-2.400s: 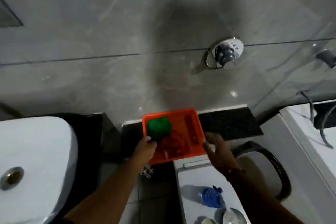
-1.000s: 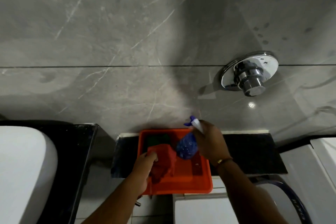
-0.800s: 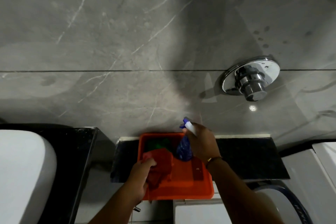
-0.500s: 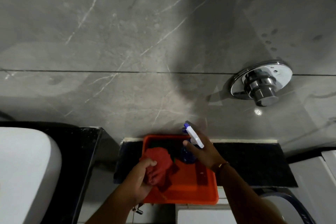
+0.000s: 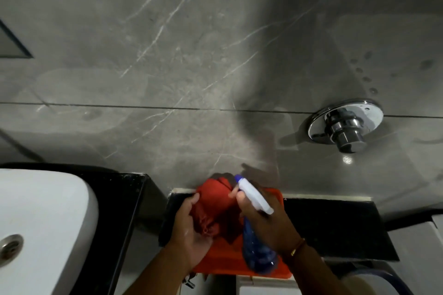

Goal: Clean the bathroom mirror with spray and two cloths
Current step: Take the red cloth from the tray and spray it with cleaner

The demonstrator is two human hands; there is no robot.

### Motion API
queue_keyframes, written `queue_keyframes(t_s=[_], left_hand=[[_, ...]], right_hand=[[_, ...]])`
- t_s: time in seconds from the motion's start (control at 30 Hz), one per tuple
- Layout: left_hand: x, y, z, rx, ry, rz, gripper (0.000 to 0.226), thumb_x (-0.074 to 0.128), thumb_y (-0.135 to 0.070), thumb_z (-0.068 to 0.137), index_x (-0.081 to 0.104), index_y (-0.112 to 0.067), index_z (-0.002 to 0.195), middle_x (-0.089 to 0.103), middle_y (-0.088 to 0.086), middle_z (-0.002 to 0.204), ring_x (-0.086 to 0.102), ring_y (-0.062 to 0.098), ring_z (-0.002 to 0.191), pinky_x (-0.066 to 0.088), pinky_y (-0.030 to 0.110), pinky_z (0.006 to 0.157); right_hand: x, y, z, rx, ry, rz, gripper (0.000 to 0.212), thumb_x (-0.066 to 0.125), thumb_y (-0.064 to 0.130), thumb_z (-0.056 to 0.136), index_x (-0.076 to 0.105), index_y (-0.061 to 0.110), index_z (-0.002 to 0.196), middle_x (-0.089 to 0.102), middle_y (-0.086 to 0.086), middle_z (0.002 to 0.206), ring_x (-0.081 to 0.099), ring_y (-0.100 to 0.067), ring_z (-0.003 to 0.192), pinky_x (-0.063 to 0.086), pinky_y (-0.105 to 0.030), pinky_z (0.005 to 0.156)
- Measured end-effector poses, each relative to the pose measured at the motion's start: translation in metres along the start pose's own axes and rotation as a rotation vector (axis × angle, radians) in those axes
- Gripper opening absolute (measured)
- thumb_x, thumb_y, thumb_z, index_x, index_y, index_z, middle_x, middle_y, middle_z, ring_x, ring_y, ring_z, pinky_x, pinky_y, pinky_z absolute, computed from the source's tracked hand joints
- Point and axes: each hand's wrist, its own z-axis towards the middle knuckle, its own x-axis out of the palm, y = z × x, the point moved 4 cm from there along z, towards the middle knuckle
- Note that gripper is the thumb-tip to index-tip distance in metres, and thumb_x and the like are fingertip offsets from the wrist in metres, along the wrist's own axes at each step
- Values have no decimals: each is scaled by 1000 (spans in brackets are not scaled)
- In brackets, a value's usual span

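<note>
Your right hand has the spray bottle, with your fingers wrapped tight round its white top. The blue part hangs down below your hand. The nozzle points up and away from you, toward the grey wall. I think you hold it this way so it is ready to squirt.

Your left hand is just beside the spray bottle, and its fingers are bunched shut on the red cloth. The red cloth touches the bottle's white top. You hold it as a loose ball, which looks good for wiping.

Both hands are over the orange tray, which sits under the spray bottle on a dark surface. The second cloth is not to be seen now; it may be hidden under your hands.

Far up and to the left of the spray bottle there is a dark corner at the edge of the view. It may be the mirror, but I cannot tell. The white sink is well off to the left of the bottle. The shiny round knob sticks out of the wall, up and to the right. Nothing blocks your hands from lifting up, but the sink edge sits between you and that left corner
</note>
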Motion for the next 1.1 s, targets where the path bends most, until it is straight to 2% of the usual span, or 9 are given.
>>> queue_keyframes(t_s=[0.07, 0.2, 0.33, 0.43, 0.5, 0.63, 0.8, 0.93, 1.1], left_hand=[[10, -7, -10, 22, 2, 10, 49, 56, -45, 102, 76, -6, 124, 84, 21, 106, 72, 39, 106, 57, 48, 95], [13, -13, -19, 30, -20, 3, 60, 53, -53, 103, 74, -4, 128, 80, 26, 119, 71, 44, 117, 55, 54, 101], [18, -17, -35, 50, 11, 37, 54, 52, -49, 105, 77, -3, 117, 83, 24, 108, 73, 42, 109, 56, 50, 94], [19, -21, -45, 45, 25, 31, 55, 55, -50, 103, 77, -2, 118, 80, 27, 116, 72, 43, 112, 54, 52, 101], [18, -22, -50, 42, 40, 43, 56, 55, -50, 102, 78, -1, 119, 80, 27, 117, 73, 43, 112, 55, 52, 101], [12, -23, -56, 50, 46, 76, 55, 60, -47, 99, 76, -1, 126, 78, 27, 123, 72, 44, 118, 53, 55, 108], [5, -25, -59, 76, 44, 95, 59, 68, -44, 89, 75, -2, 130, 76, 27, 128, 70, 44, 124, 49, 58, 116], [2, -25, -57, 66, 57, 99, 67, 70, -49, 84, 73, -4, 133, 74, 27, 133, 67, 46, 130, 43, 63, 122], [2, -30, -57, 98, 64, 86, 58, 62, -45, 97, 70, -1, 135, 76, 27, 129, 68, 46, 127, 47, 60, 118]], right_hand=[[6, 11, -5, 12, 33, -194, 59, 44, 80, 95, 73, 29, 105, 78, 1, 93, 74, -12, 86, 60, -40, 85], [19, 28, -18, -98, 74, -466, 54, 32, 80, 98, 63, 38, 113, 75, -2, 84, 71, -16, 78, 57, -38, 70], [26, 33, -26, -55, 200, -539, 86, 12, 89, 88, 68, 40, 131, 77, 6, 109, 66, -8, 105, 44, -11, 80], [29, 41, -29, -6, 185, -524, 104, 2, 101, 74, 69, 39, 125, 76, 6, 107, 67, -10, 104, 50, -23, 85], [30, 46, -30, -10, 181, -574, 97, 5, 99, 76, 64, 44, 130, 76, 9, 114, 68, -10, 108, 52, -28, 91], [25, 65, -28, -60, 179, -586, 37, 41, 68, 103, 51, 50, 133, 75, 5, 120, 69, -16, 110, 52, -33, 94], [24, 68, -23, -19, 123, -636, 40, 43, 71, 101, 65, 47, 124, 77, 7, 113, 69, -13, 109, 43, -24, 79], [32, 73, -23, -73, 182, -725, 51, 36, 71, 102, 58, 49, 142, 72, 11, 129, 66, -13, 119, 48, -28, 98], [18, 57, -18, -54, 35, -629, 65, 29, 90, 89, 59, 54, 135, 78, 11, 114, 72, -11, 109, 57, -35, 95]])
